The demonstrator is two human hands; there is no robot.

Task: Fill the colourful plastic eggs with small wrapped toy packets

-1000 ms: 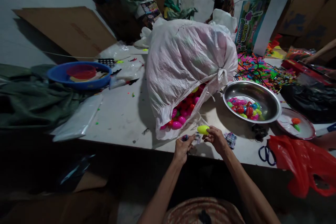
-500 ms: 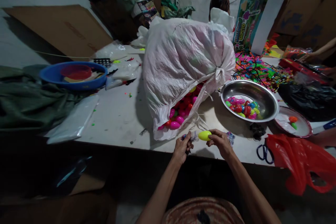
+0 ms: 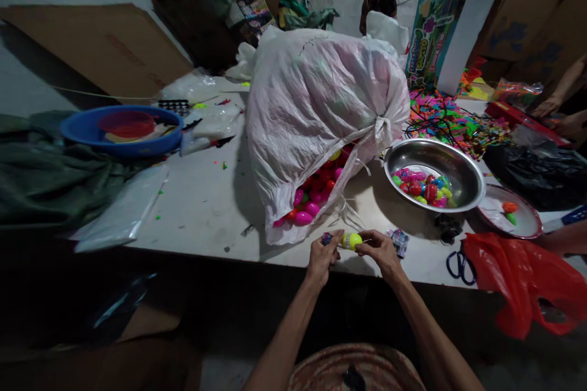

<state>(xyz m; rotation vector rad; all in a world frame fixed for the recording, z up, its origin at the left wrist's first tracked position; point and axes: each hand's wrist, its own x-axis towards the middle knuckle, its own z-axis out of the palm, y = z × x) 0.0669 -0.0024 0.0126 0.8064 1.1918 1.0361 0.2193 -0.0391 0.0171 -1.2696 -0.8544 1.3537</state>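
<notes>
Above the table's front edge, my right hand [image 3: 381, 252] pinches the right end of a yellow plastic egg [image 3: 355, 241]. A clear printed plastic sleeve [image 3: 345, 241] wraps the egg's left part. My left hand [image 3: 323, 258] is closed on the sleeve's left side, with a dark printed piece [image 3: 326, 238] showing between its fingers. Behind my hands, a large white woven sack [image 3: 321, 91] lies with a torn opening full of pink and red plastic eggs [image 3: 313, 209]. Small printed sleeves [image 3: 398, 242] lie on the table just right of my right hand.
A steel bowl [image 3: 474, 186] of wrapped eggs stands right, beside a red-rimmed plate [image 3: 534, 233]. Scissors [image 3: 461, 267] and a red plastic bag [image 3: 523, 275] lie near the front edge. A blue basin [image 3: 73, 134] sits left. Another person's hands [image 3: 550, 104] are at far right.
The yellow egg has moved left into the clear sleeve, which now covers part of it. My hands have come closer together.
</notes>
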